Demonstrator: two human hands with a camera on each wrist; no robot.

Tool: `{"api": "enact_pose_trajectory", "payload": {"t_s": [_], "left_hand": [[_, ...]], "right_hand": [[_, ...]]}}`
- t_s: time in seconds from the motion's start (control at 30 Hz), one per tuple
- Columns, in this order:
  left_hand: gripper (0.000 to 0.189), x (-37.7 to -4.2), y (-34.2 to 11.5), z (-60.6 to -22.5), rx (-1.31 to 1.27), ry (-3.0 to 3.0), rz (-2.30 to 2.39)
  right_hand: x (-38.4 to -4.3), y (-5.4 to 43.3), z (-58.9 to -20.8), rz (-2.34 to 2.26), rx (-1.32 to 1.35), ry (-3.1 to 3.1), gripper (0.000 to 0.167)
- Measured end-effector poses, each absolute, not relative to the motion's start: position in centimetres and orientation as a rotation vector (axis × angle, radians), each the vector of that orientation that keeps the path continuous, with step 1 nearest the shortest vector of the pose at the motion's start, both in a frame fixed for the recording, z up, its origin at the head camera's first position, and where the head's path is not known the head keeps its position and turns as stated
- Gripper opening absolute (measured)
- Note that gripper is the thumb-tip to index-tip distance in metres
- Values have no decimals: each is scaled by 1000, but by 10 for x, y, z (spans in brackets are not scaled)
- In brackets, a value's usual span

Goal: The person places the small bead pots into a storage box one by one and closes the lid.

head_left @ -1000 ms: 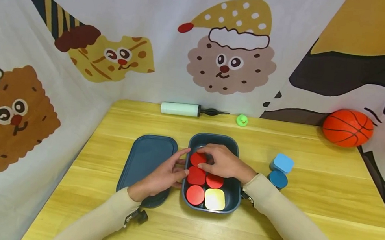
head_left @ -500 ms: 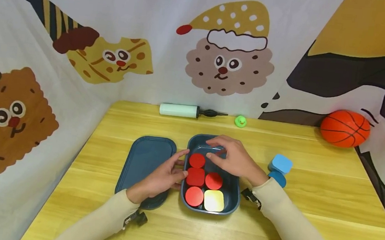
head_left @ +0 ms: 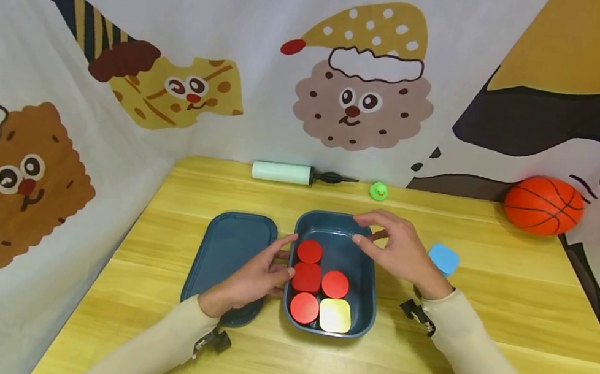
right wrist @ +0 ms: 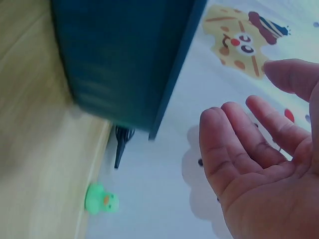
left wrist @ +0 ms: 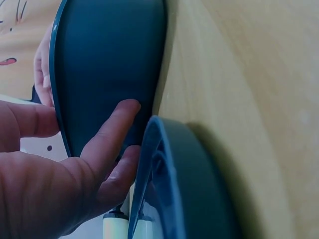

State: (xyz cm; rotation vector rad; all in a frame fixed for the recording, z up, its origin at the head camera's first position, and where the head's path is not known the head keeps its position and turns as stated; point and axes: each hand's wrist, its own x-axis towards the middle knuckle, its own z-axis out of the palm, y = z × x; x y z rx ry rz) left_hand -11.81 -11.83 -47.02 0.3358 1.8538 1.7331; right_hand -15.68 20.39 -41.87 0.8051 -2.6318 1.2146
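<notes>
A dark blue rectangular box (head_left: 359, 274) stands on the table. Inside, along its left side and near end, sit a red round block (head_left: 309, 251), a red squarish block (head_left: 307, 278), two more red round ones and a yellow square block (head_left: 335, 316). My left hand (head_left: 253, 277) touches the box's left wall with fingers extended, as the left wrist view also shows. Over the box's far right rim hovers my right hand (head_left: 400, 254), fingers spread and holding nothing. Beyond its wrist a light blue block (head_left: 443, 259) is partly covered.
Left of the box lies a matching dark blue lid (head_left: 226, 246), partly under my left forearm. A pale green hand pump (head_left: 282, 172) and a green rubber duck (head_left: 378, 191) line the back edge. An orange basketball (head_left: 544, 205) rests at the back right.
My right hand has lifted away from the red round block at the box's far left and moved right to the far right rim. The left hand stays at the box wall.
</notes>
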Motion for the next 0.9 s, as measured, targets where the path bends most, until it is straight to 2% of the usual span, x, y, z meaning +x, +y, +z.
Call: {"api": "enact_pose_trajectory", "payload": {"t_s": [0.3, 0.6, 0.9], "left_hand": [[77, -118, -118, -470, 330, 1859, 1727], [77, -118, -119, -470, 332, 1847, 1738], [78, -116, -118, -470, 334, 1832, 1747]], "right_hand": [[-153, 235, -419, 1145, 652, -2650, 31], [-151, 275, -419, 1030, 512, -2682, 34], [-145, 313, -434, 1030, 315, -2797, 36]]}}
